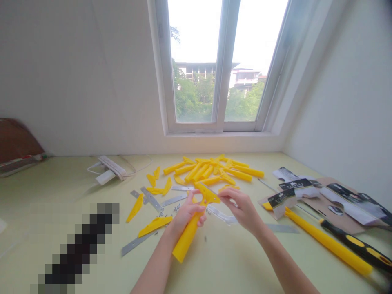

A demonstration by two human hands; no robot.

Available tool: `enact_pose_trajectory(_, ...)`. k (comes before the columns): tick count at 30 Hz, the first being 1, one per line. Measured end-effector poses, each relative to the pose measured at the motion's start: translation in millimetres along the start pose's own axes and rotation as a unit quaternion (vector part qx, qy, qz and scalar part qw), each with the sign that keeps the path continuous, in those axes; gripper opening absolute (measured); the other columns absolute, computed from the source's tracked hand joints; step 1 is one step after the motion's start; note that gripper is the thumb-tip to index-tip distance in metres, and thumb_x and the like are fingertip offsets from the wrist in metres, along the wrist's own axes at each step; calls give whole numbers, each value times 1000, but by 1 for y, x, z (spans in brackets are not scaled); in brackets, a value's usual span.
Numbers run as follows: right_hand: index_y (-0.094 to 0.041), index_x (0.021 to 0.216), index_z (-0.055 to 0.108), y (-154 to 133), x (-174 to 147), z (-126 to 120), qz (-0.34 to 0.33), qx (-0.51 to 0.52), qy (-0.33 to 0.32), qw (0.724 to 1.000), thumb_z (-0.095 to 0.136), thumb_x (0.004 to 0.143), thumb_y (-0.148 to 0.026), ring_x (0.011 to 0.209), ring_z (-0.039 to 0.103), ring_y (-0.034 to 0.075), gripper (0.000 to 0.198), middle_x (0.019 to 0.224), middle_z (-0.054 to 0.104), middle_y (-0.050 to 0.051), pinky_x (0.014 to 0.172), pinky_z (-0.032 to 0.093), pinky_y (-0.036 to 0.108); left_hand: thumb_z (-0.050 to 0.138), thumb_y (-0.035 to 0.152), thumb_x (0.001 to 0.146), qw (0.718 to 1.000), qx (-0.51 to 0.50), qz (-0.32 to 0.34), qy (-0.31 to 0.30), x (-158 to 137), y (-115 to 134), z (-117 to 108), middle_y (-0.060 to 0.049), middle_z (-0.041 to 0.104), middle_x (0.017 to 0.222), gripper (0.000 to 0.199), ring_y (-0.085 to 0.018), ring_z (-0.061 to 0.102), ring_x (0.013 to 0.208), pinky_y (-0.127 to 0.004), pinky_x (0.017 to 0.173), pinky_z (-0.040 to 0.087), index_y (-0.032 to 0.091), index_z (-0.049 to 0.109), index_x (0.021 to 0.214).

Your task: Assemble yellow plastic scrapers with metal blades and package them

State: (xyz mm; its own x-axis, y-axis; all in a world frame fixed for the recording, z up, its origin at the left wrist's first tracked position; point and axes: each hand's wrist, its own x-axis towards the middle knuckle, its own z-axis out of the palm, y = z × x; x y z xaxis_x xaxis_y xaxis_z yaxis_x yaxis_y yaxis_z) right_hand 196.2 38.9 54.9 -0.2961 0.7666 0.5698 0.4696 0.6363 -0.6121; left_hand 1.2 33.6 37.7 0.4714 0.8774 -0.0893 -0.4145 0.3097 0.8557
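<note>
My left hand (pixel 190 214) is wrapped round the neck of a yellow scraper (pixel 186 241), whose handle slants down toward me and whose wide head points away. A thin greyish edge runs along the far side of that head. At the head's right corner, the fingers of my right hand (pixel 237 202) are pinched together on it; anything small between them is hidden. Left of the hands lie loose yellow head pieces (pixel 154 226), flat metal blades (pixel 134 244) and small screws (pixel 177 208). Clear plastic pieces (pixel 222 214) lie just beyond the hands.
Several yellow scrapers (pixel 205 172) are heaped toward the window. On the right are a long yellow-handled scraper (pixel 330 241), a black and yellow screwdriver (pixel 352 241) and black-labelled packages (pixel 301 188). A power strip (pixel 112 167) with cables sits by the wall. A pixelated dark patch covers the lower left.
</note>
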Motion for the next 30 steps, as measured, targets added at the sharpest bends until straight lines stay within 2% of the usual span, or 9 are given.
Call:
enact_pose_trajectory(3,-19,85,63,-5,-1,12,1,34,37,999,50,83,-23,72,60,16,13,79,65,4,68,50,28,59,15,66,1000,10,-16,-9,-2,-3,5,-1,56,86,54,-6,51,47,-17,41,32,27,36,114)
enact_pose_trajectory(7,-19,82,61,-6,-1,21,5,25,80,996,50,82,-21,71,59,16,10,76,63,3,66,49,27,58,15,66,999,7,-30,-18,-4,-5,9,1,54,75,53,-7,49,46,-17,41,32,25,38,114)
enact_pose_trajectory(14,-20,76,58,-6,-1,22,2,-24,89,996,50,81,-17,76,54,17,9,77,58,4,68,44,29,52,11,69,998,7,-39,-42,-6,-10,14,1,53,74,51,-6,48,45,-17,41,33,25,37,115)
enact_pose_trajectory(23,-19,74,60,-8,-1,21,35,33,77,996,53,79,-16,71,52,16,8,76,56,3,59,42,25,53,12,69,998,11,-45,-47,-7,-12,16,1,53,75,48,-6,48,45,-17,41,33,25,39,113)
enact_pose_trajectory(30,-18,73,58,-7,0,20,75,30,85,993,58,76,-21,63,48,14,4,72,55,2,57,41,25,51,11,69,997,15,-43,-65,-5,-14,15,1,53,78,46,-6,49,46,-16,39,34,25,38,111)
